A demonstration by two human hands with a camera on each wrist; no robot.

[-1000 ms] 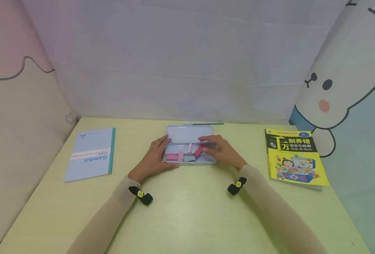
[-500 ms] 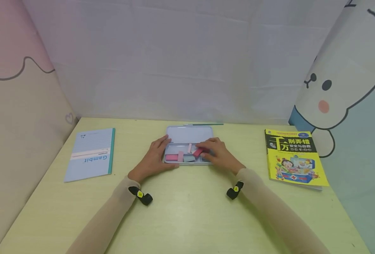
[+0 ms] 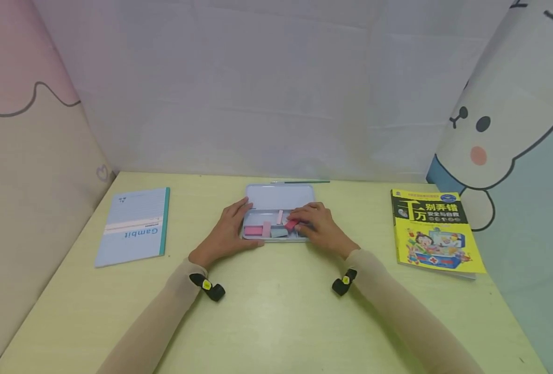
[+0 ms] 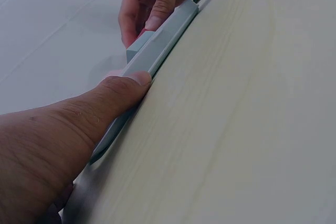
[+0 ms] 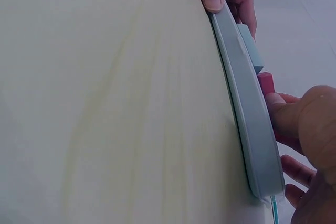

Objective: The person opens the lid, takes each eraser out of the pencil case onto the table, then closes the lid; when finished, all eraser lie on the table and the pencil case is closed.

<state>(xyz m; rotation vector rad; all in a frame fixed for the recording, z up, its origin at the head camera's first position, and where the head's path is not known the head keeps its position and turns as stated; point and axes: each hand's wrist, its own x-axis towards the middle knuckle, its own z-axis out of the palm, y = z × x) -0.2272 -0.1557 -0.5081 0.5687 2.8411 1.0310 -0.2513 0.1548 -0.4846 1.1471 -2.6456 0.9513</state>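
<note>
A pale blue flat case [image 3: 280,197] lies with its lid folded back, its tray split into compartments. My left hand [image 3: 225,234] grips its left end, thumb pressed along the front wall [image 4: 163,45] and fingers at the hinge side. My right hand [image 3: 323,229] pinches a small red rectangular block [image 3: 291,224] between thumb and fingers at the tray's right half; the block sits tilted there. Just left of it lies a grey-blue block [image 3: 279,234]. Further left are a light pink block [image 3: 266,229] and a deeper pink one [image 3: 253,230]. Behind stands a narrow pale pink piece [image 3: 279,217].
A thin paintbrush [image 3: 304,182] lies behind the lid, close to the table's back edge. To the left is a blue notebook [image 3: 133,228], to the right a yellow picture book [image 3: 433,234]. White fabric [image 3: 276,104] hangs behind the table.
My right hand has drawn in from the lid's edge, its fingers closing round the red block, which shifts slightly. The left hand keeps its hold on the case.
</note>
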